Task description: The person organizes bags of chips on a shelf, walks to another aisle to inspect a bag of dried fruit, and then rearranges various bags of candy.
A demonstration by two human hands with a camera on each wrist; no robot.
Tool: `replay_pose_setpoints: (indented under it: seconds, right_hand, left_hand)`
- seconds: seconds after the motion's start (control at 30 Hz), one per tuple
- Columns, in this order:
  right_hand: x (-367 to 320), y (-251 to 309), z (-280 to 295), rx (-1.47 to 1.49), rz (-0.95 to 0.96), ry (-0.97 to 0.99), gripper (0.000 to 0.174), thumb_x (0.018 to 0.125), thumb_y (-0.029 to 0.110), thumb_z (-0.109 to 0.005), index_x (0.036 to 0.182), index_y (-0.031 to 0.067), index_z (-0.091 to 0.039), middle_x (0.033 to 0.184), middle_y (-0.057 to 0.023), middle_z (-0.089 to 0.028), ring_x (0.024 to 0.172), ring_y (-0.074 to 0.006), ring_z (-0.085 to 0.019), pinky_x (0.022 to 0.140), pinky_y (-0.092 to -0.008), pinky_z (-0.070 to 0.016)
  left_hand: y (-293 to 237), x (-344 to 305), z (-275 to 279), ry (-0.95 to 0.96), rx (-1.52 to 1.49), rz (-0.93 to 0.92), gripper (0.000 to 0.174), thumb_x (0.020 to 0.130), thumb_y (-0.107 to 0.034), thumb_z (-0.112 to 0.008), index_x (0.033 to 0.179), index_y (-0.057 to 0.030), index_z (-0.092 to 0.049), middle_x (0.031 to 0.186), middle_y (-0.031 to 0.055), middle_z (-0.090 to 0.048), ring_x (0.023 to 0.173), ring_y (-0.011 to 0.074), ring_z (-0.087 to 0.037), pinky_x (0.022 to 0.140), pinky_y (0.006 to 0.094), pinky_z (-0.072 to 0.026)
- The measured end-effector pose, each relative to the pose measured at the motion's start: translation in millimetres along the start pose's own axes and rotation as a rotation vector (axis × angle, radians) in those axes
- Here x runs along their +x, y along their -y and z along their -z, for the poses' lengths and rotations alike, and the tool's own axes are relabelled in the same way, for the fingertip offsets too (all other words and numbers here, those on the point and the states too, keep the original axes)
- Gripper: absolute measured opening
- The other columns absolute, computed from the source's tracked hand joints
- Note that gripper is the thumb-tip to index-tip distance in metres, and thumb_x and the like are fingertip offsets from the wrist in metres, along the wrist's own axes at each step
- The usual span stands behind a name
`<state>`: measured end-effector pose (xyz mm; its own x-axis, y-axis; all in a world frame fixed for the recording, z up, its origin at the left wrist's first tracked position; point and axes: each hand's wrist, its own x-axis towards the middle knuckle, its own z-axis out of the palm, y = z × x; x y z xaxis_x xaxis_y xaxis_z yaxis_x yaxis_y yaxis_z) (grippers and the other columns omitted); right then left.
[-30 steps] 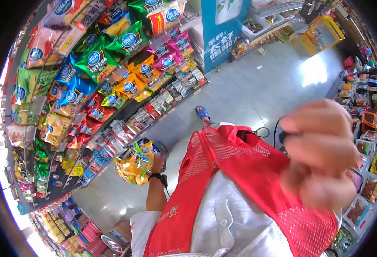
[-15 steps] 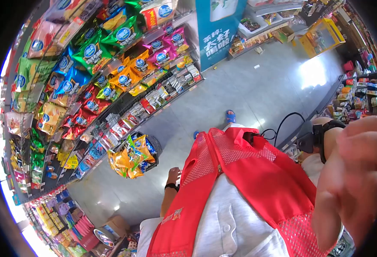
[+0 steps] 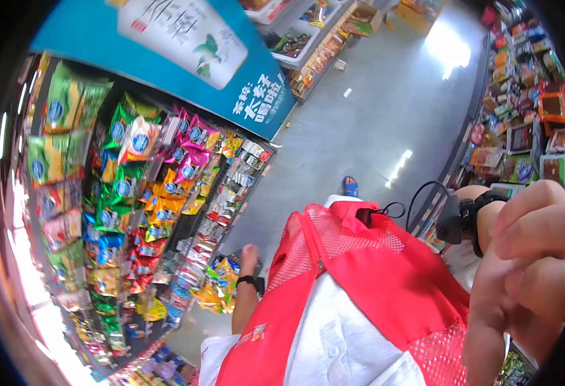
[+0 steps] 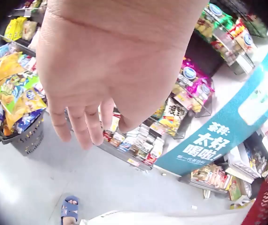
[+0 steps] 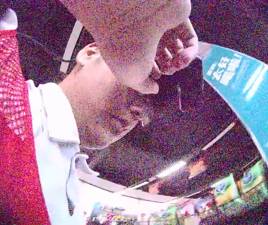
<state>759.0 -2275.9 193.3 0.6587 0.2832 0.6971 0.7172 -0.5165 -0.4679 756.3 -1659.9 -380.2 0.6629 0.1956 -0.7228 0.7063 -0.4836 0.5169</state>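
Observation:
My left hand hangs low beside the red mesh vest, with a black band on its wrist. In the left wrist view, the left hand has its fingers extended and holds nothing. To its left stands a dark basket heaped with shiny snack bags; the hand is apart from it there. Raised close to the head camera is my right hand, its fingers curled, nothing visible in them. Beside the head in the grainy right wrist view, the right hand shows bent fingers.
Racks of colourful chip bags line the left side, with small packets along their edge. Beyond them stands a teal display panel with white lettering. Packaged foods fill the right shelf. Grey floor runs between, under a blue sandal.
The head view has turned, so the teal panel looks larger and the chip racks sit lower left. My right hand has shifted right from mid-view. Left hand, beside the bags earlier, has come away from them.

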Motion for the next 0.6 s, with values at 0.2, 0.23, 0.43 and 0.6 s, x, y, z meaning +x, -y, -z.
replay_pose_setpoints:
  seconds: [0.2,0.23,0.43,0.6]
  right_hand:
    - [-36,-41,58,-0.107,-0.171,-0.121,0.048,0.087,0.049,-0.074,0.117,0.0185,-0.052,0.090,-0.0021,-0.053,0.066,-0.0207,-0.053,0.053,-0.0332,-0.0430]
    - [-40,-60,53,-0.081,-0.053,-0.226,0.046,0.088,0.047,-0.075,0.114,0.0160,-0.054,0.086,-0.0027,-0.054,0.064,-0.0200,-0.053,0.052,-0.0333,-0.0426]
    - [-93,-133,55,-0.110,-0.223,-0.389,0.022,0.078,0.016,-0.080,0.091,0.0016,-0.069,0.068,-0.0049,-0.061,0.056,-0.0207,-0.058,0.049,-0.0298,-0.0417]
    - [-128,-148,32,-0.261,-0.773,-0.571,0.015,0.084,-0.002,-0.071,0.098,0.0020,-0.066,0.083,-0.0094,-0.067,0.068,-0.0197,-0.064,0.058,-0.0291,-0.0475]
  left_hand:
    - [-129,28,-65,0.049,0.122,-0.280,0.047,0.096,-0.021,-0.064,0.135,-0.0028,-0.045,0.101,0.0112,-0.068,0.084,0.0175,-0.067,0.077,0.0325,-0.0538]
    - [-150,26,-71,0.057,0.138,-0.319,0.045,0.096,-0.020,-0.065,0.134,-0.0031,-0.046,0.100,0.0105,-0.068,0.084,0.0174,-0.067,0.076,0.0323,-0.0537]
    - [-202,60,-95,0.078,0.236,-0.448,0.035,0.095,-0.020,-0.067,0.124,-0.0030,-0.058,0.095,0.0080,-0.070,0.082,0.0154,-0.065,0.075,0.0311,-0.0530]
    - [-205,77,-104,0.221,0.409,-0.251,0.051,0.094,-0.027,-0.073,0.131,-0.0008,-0.049,0.098,0.0125,-0.070,0.078,0.0182,-0.066,0.072,0.0341,-0.0546]
